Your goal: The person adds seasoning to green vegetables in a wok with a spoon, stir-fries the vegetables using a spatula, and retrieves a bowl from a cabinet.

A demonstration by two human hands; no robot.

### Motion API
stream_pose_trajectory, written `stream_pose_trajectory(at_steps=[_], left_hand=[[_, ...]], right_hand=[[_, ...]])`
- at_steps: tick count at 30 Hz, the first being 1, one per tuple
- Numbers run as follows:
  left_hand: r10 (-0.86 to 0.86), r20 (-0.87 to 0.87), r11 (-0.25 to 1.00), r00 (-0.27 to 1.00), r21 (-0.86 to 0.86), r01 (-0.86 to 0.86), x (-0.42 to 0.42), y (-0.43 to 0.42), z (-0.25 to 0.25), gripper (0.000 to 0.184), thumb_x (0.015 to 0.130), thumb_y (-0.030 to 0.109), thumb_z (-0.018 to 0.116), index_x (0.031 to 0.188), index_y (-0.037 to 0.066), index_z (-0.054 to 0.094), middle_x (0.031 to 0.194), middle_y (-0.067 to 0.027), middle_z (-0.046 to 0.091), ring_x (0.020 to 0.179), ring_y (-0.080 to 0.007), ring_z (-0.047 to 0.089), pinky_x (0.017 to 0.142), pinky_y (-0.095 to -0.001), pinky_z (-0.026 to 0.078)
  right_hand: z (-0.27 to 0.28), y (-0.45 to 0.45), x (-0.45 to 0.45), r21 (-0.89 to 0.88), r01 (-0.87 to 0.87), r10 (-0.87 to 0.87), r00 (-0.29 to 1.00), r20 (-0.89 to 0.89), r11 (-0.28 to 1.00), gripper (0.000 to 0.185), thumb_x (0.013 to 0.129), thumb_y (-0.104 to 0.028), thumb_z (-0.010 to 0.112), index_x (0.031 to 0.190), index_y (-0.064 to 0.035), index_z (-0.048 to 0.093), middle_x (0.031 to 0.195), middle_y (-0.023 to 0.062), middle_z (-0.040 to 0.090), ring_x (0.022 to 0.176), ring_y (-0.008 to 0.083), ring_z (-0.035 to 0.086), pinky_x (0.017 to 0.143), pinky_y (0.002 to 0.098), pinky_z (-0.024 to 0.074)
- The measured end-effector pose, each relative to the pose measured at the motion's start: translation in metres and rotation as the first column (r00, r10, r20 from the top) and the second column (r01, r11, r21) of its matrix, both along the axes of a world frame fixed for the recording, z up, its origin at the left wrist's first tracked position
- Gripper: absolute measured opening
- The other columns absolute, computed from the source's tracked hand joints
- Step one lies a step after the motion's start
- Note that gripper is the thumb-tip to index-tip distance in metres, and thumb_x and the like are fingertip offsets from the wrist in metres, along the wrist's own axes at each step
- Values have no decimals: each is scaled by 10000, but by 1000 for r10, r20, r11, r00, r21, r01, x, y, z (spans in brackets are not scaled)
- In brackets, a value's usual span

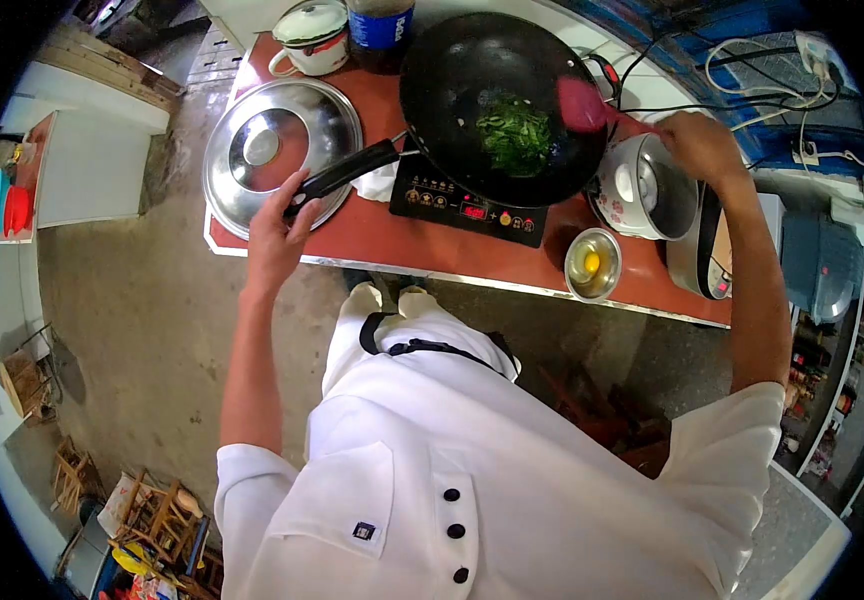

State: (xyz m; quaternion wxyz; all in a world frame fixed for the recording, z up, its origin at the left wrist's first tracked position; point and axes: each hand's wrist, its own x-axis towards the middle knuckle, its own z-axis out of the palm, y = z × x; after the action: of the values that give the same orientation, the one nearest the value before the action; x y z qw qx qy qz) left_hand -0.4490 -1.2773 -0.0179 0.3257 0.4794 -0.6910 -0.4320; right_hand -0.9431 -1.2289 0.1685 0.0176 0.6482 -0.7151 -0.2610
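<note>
My left hand (277, 232) is closed round the black handle of the wok (452, 110), which sits tilted over the induction cooker (467, 212). Chopped green leaves (517, 138) lie in the wok. A red spatula (582, 105) has its blade inside the wok's right side, and my right hand (700, 148) grips its handle. Below that hand stands a white pot (632, 200). A small metal bowl (593, 265) near the table's front edge holds an egg yolk.
A large steel lid with a glass ring (327, 125) lies left of the wok. Behind it are an enamel mug (312, 38) and a bottle with a blue label (381, 30). Cables (752, 95) run at the back right, beside a rice cooker (697, 245).
</note>
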Motion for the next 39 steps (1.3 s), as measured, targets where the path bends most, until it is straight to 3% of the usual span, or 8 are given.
stream_pose_trajectory(at_steps=[4, 8, 12, 14, 16, 28, 32, 39], left_hand=[[-11, -10, 1000, 1000, -15, 11, 6, -1, -11, 414, 875, 139, 652, 1270, 74, 545, 957, -76, 592, 775, -127, 527, 710, -260, 456], [6, 71, 1000, 997, 11, -7, 8, -1, -2, 414, 873, 139, 653, 1268, 76, 546, 948, -75, 596, 788, -131, 534, 731, -263, 456], [-18, 44, 1000, 999, -22, 19, 4, -3, -7, 413, 874, 148, 651, 1266, 74, 547, 919, -67, 594, 766, -137, 527, 719, -259, 454], [-9, 73, 1000, 997, 4, 9, 3, -2, -2, 414, 873, 155, 653, 1264, 67, 548, 906, -60, 585, 758, -132, 518, 710, -253, 447], [-12, 52, 1000, 999, -2, 12, 4, -2, -7, 415, 871, 154, 655, 1262, 64, 548, 892, -55, 577, 757, -127, 514, 705, -251, 443], [-44, 88, 996, 995, -76, 51, 3, -3, 4, 407, 866, 150, 656, 1253, 68, 557, 885, -75, 587, 745, -149, 533, 695, -269, 453], [-22, 38, 1000, 999, 7, 22, 6, -3, -2, 415, 865, 152, 661, 1258, 69, 557, 875, -62, 587, 727, -135, 521, 678, -266, 451], [-39, 34, 999, 999, -20, 40, 6, -6, -6, 426, 865, 139, 662, 1269, 62, 550, 849, -42, 560, 714, -106, 498, 657, -239, 435]], right_hand=[[-38, -5, -16, 300, 5, -75, 972, 223, 954, 244, 833, -182, 572, 1023, -68, 673, 980, 162, 666, 908, 351, 622, 796, 421, 489], [-80, -1, -8, -149, -130, 191, 817, 544, 980, 270, 841, -160, 583, 1078, -50, 650, 889, 173, 668, 880, 351, 626, 786, 417, 481], [-33, -18, 15, 55, 34, -59, 821, 567, 998, 270, 857, -165, 572, 1086, -44, 648, 860, 171, 662, 831, 333, 630, 757, 404, 483], [-34, -32, 27, 87, 40, -80, 850, 521, 995, 262, 866, -166, 561, 1078, -44, 653, 870, 178, 663, 822, 335, 635, 739, 407, 482], [-59, -39, 32, -120, -158, 197, 854, 481, 980, 255, 871, -176, 559, 1069, -49, 658, 874, 189, 661, 839, 342, 635, 739, 415, 486], [-38, -22, 50, -121, -155, 153, 988, -26, 980, 225, 870, -201, 534, 1044, -138, 662, 920, 160, 667, 865, 336, 639, 738, 459, 505], [-59, -32, 72, -320, -161, 222, 961, 165, 934, 276, 894, -175, 488, 1140, -166, 613, 930, 147, 671, 856, 322, 650, 713, 453, 511], [-54, 2, 61, -128, -7, 22, 993, 118, 992, 338, 905, -131, 460, 1218, -183, 577, 983, 149, 660, 944, 329, 635, 791, 466, 506]])
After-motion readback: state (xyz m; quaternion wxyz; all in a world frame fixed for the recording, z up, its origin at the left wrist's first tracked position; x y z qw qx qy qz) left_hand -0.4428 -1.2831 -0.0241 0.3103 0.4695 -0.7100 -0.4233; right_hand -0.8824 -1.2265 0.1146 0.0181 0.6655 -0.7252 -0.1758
